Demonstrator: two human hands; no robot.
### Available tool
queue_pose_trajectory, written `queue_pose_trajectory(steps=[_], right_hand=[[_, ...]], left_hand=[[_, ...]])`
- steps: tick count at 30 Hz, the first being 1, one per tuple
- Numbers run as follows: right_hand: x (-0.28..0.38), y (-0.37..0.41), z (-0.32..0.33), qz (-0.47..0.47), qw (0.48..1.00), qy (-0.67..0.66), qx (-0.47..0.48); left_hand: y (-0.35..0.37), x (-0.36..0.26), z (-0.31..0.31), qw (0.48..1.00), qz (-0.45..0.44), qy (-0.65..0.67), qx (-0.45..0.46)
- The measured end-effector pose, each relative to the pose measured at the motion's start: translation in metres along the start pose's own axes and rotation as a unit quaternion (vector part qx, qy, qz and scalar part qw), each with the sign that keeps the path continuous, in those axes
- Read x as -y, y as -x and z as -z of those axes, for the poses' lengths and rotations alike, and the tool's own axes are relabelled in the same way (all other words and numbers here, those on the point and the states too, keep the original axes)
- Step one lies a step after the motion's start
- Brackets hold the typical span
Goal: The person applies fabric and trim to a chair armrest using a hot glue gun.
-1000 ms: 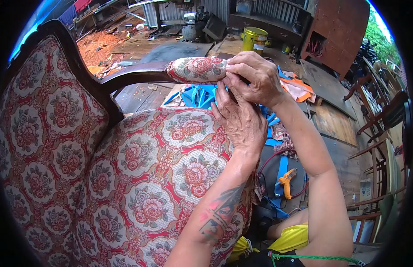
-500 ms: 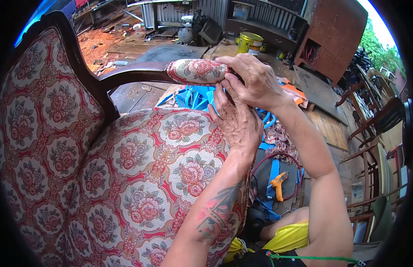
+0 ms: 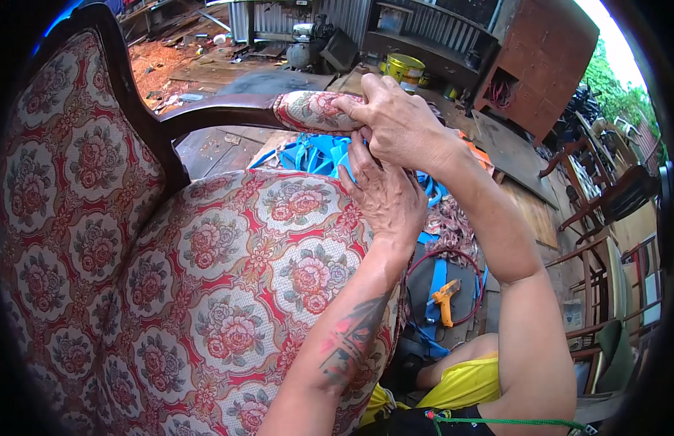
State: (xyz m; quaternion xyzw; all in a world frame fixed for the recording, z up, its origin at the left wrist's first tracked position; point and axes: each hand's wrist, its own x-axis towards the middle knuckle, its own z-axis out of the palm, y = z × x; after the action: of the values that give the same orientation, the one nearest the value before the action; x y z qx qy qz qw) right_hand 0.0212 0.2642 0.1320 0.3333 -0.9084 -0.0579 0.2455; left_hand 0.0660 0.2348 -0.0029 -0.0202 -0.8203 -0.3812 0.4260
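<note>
A chair with floral upholstery fills the left and middle of the view; its seat (image 3: 286,269) and backrest (image 3: 68,189) share the same rose-patterned fabric. On its dark wooden arm (image 3: 228,112) is a padded armrest (image 3: 308,110) covered in that fabric. My right hand (image 3: 406,125) is closed over the front end of the pad, one finger lying along the fabric. Just below it, my left hand (image 3: 386,192) grips the pad's near underside with bent fingers; its fingertips are partly hidden behind the right hand.
Blue straps (image 3: 319,154) lie beyond the seat. An orange-handled tool (image 3: 446,299) and a red hose (image 3: 476,309) are on the floor below my arms. A yellow bucket (image 3: 404,70) stands further back, near a brown cabinet (image 3: 544,62). Wooden chair frames (image 3: 620,192) crowd the right side.
My right hand has shifted on the pad's front end, its knuckles rising and a finger reaching further over the fabric. My left hand stays nearly in place. The view has tilted slightly.
</note>
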Motion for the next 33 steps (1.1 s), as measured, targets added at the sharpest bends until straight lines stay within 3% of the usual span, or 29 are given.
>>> queue_pose_trajectory(steps=[2, 11, 16, 25, 33], right_hand=[[-0.001, -0.002, -0.001, -0.006, 1.000, 0.003, 0.016], [-0.019, 0.012, -0.015, 0.079, 0.993, 0.033, -0.078], [-0.037, 0.018, -0.020, 0.222, 0.956, 0.058, -0.182], [-0.032, 0.017, -0.021, 0.216, 0.955, 0.108, -0.169], [-0.040, 0.017, -0.020, 0.243, 0.950, 0.114, -0.158]], left_hand=[[0.000, 0.002, -0.001, 1.000, 0.001, 0.002, -0.007], [0.002, 0.002, -0.004, 1.000, 0.010, -0.018, 0.012], [-0.001, -0.001, -0.004, 0.999, 0.028, -0.005, 0.015], [-0.001, -0.001, 0.001, 0.999, 0.024, -0.016, 0.041], [-0.001, -0.001, -0.003, 0.999, 0.021, -0.022, 0.011]])
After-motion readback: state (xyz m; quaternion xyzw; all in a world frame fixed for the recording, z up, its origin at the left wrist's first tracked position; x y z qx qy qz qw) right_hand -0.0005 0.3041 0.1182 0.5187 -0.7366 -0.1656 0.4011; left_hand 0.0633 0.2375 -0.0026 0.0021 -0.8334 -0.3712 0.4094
